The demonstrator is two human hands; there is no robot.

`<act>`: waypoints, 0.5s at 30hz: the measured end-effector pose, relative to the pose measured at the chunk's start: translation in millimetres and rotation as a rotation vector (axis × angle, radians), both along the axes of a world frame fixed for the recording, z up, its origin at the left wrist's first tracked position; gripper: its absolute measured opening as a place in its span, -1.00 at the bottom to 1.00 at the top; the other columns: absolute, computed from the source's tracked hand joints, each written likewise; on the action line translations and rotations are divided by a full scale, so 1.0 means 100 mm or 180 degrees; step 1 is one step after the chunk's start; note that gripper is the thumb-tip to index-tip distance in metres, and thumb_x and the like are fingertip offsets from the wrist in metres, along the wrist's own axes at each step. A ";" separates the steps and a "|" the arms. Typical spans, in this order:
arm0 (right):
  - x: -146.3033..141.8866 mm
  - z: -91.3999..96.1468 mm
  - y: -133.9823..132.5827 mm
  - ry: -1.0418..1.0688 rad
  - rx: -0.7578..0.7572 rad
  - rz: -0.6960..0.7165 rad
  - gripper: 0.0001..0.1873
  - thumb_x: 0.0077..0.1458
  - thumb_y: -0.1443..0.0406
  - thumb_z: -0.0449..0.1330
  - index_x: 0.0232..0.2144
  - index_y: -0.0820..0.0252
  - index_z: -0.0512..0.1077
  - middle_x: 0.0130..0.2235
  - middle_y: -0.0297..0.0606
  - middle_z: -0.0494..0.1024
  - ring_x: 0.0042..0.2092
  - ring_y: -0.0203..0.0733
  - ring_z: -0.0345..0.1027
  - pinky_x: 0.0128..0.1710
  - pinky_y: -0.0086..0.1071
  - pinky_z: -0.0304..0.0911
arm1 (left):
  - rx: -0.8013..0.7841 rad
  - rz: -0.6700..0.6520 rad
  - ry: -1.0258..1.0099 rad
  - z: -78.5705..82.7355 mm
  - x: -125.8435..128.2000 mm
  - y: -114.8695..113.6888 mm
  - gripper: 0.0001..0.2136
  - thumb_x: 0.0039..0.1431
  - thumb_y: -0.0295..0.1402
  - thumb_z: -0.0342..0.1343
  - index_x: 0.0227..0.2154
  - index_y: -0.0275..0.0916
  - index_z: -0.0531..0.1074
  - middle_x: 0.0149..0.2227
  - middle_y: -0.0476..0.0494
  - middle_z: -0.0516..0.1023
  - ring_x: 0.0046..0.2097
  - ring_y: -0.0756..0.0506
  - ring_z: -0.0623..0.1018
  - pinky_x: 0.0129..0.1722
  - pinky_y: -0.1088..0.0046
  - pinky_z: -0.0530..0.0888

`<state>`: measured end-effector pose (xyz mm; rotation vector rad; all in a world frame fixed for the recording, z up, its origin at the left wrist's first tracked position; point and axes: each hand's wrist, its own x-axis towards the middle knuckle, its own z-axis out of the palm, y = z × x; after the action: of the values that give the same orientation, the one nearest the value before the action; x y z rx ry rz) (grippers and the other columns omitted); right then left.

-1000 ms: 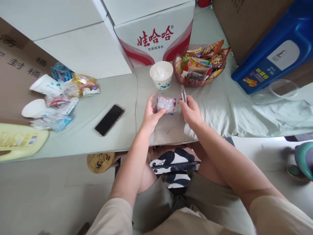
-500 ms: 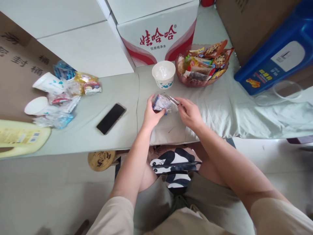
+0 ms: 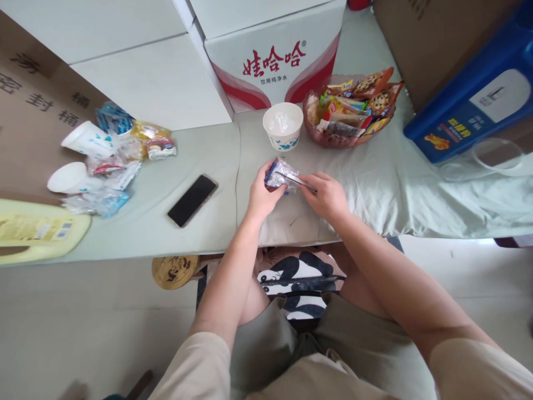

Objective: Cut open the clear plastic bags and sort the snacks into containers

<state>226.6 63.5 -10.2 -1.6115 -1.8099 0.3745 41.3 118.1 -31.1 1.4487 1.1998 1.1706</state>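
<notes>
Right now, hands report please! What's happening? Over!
Left hand: holding plastic-wrapped packet. Right hand: gripping slim tool, tip over packet. White cup standing just beyond, not blocking.

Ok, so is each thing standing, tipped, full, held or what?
Packet: held in left hand; opened or not, can't tell
Slim tool: in right hand, tip at the packet
Middle paper cup: upright, something clear inside
Left paper cups: both tipped over
Phone: lying flat, screen dark
Snack bowl: upright, filled
</notes>
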 end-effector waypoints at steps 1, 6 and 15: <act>0.00 0.00 0.00 -0.0017 -0.0024 -0.0021 -0.65 0.26 0.23 0.09 -0.04 0.06 0.62 -0.19 -0.14 0.62 -0.25 -0.07 0.46 -0.32 -0.28 0.28 | -0.0008 0.0047 -0.0144 0.01 -0.01 0.01 -0.34 -0.11 -0.40 0.46 0.12 -0.13 0.42 0.18 -0.25 0.55 0.17 -0.24 0.57 0.22 0.18 0.50; 0.08 0.06 0.01 -0.0210 -0.0272 -0.0233 -0.67 0.26 0.24 0.09 -0.06 0.03 0.61 -0.15 -0.14 0.62 -0.18 0.00 0.49 -0.29 -0.26 0.28 | -0.0231 0.0617 -0.1055 0.04 -0.21 0.15 -0.38 -0.03 -0.29 0.45 0.13 -0.02 0.39 0.16 -0.17 0.56 0.18 -0.20 0.58 0.15 0.23 0.54; 0.26 0.05 0.09 -0.0412 -0.0398 -0.0881 -0.53 0.17 0.31 0.08 0.12 0.09 0.43 0.01 -0.02 0.57 -0.01 0.16 0.43 -0.07 -0.04 0.31 | -0.0370 -0.0360 0.0291 0.03 -0.23 0.02 -0.39 -0.02 -0.27 0.41 0.14 -0.17 0.43 0.11 -0.29 0.58 0.07 -0.25 0.62 0.11 0.12 0.55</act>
<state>252.5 72.1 -5.4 -1.9837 -1.6519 0.2656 18.6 120.5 -28.0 1.4750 1.2113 0.9517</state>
